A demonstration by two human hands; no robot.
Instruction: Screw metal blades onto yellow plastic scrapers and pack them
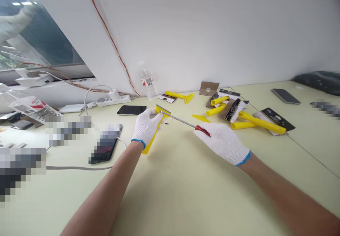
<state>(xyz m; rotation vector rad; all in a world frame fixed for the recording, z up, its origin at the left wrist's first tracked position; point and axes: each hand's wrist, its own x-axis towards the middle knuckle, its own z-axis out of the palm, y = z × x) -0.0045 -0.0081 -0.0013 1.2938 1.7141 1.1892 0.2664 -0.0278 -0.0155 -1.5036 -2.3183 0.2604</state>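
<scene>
My left hand (146,128), in a white knit glove with a blue cuff, grips a yellow plastic scraper (150,144) with a metal blade at its top end. My right hand (223,144), gloved the same way, holds a red-handled screwdriver (180,119) by its handle. The steel shaft reaches left, and its tip rests at the scraper's head near the blade. Beyond the hands lie several more yellow scraper parts (255,122), with one complete scraper (178,96) apart from them, among black-and-white packaging cards (276,119).
A water bottle (147,83) stands against the white wall behind a power strip (113,101) and white cables. Phones (131,110) lie on the pale table (186,193), with another dark phone (285,96) at the right. Pixelated patches cover items at the left and right.
</scene>
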